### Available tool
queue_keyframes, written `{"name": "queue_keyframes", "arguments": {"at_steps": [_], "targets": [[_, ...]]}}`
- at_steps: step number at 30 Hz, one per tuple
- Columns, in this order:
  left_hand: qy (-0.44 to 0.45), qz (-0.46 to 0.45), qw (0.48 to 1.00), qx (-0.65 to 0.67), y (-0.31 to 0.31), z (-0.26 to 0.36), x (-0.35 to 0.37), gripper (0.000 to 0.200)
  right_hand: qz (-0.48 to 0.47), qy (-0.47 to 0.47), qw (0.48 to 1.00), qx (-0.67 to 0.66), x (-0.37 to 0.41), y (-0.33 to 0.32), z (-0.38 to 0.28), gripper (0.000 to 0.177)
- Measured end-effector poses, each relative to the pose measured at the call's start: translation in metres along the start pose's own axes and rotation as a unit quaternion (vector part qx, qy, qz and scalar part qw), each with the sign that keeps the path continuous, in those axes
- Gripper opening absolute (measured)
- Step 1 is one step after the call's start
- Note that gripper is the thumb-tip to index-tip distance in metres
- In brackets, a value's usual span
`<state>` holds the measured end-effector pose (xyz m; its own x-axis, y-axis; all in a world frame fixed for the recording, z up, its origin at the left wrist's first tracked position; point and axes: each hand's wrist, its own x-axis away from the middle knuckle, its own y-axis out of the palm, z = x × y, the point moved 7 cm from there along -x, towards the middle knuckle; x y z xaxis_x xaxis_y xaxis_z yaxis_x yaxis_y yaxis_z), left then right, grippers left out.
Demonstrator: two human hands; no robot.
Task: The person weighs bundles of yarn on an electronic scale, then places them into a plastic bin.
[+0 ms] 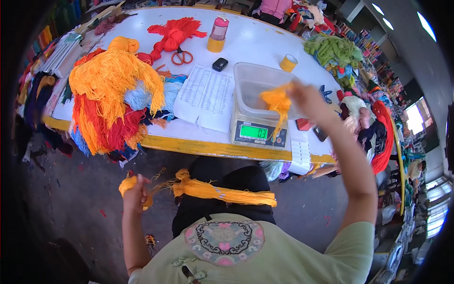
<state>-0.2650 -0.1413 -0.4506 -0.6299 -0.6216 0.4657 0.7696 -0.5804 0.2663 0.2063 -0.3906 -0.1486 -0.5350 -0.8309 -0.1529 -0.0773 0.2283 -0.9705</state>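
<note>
My right hand (pixel 307 98) is closed around one end of a small bunch of orange yarn (pixel 276 100). The bunch hangs over the clear plastic tub (pixel 253 71), and a tail droops past its front rim. Beneath the tub is a digital scale (pixel 239 138) with a lit green display. My left hand (pixel 137 193), off to the left of my lap, grips an orange yarn bundle (pixel 126 185). Loose strands run from near that hand to a long orange skein (pixel 231 193) lying across my thighs.
A big heap of yarn (pixel 111 71) covers the table's left side. Printed sheets (pixel 204 97), a black key-fob-like object (pixel 220 64), scissors (pixel 182 57), a pink-capped bottle (pixel 219 34) and a tape roll (pixel 288 63) lie around the tub. More yarn (pixel 333 51) sits at right; a person (pixel 273 10) is across the table.
</note>
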Motion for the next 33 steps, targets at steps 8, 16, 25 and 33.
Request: {"name": "queue_keyframes", "arguments": {"at_steps": [8,16,25,33], "targets": [[0.096,0.065,0.962,0.247,0.101,0.112,0.067,0.051,0.181,-0.090,0.979,0.011,0.110,0.040,-0.019,0.035],[0.212,-0.216,0.953,0.025,0.176,0.102,0.088,0.038,0.215,-0.059,0.974,-0.037,0.118,0.037,-0.004,0.048],[0.202,-0.289,0.935,0.023,0.221,0.090,0.092,0.038,0.212,-0.058,0.968,0.121,0.103,0.047,-0.024,0.037],[0.491,-0.295,0.729,-0.374,0.321,0.121,0.110,0.050,0.090,-0.207,0.974,-0.004,0.150,0.069,-0.138,0.013]]}}
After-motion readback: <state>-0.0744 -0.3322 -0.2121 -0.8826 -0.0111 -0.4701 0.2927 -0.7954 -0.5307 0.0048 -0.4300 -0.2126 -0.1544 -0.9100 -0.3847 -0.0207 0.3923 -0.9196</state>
